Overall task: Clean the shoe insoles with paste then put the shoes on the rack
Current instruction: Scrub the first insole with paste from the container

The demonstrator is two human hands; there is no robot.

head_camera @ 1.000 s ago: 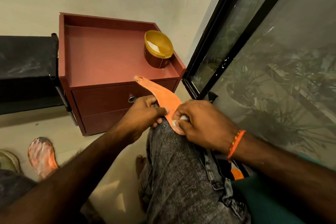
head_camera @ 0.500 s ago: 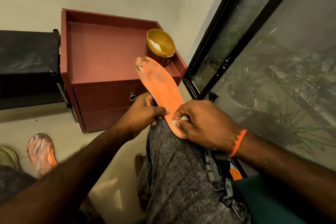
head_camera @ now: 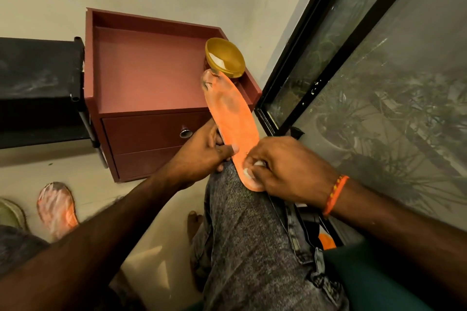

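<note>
An orange insole (head_camera: 232, 118) with grey dirt marks lies on my raised knee, face up, toe pointing away. My left hand (head_camera: 204, 151) pinches its left edge, thumb on top. My right hand (head_camera: 280, 166) grips the heel end, with white paste or a small white wad under its fingertips. An open yellow jar of white paste (head_camera: 225, 58) stands on the red cabinet (head_camera: 149, 76), just behind the insole's toe. A second orange insole (head_camera: 56, 207), smeared white, lies on the floor at the lower left.
A black rack (head_camera: 38, 88) stands left of the cabinet. A dark-framed window (head_camera: 300, 78) runs along the right. Part of a shoe (head_camera: 10, 214) shows at the left edge. A bare foot (head_camera: 194, 222) rests on the floor below my knee.
The insole has turned from edge-on to face up and now points toward the jar. Both hands keep their hold at the heel end.
</note>
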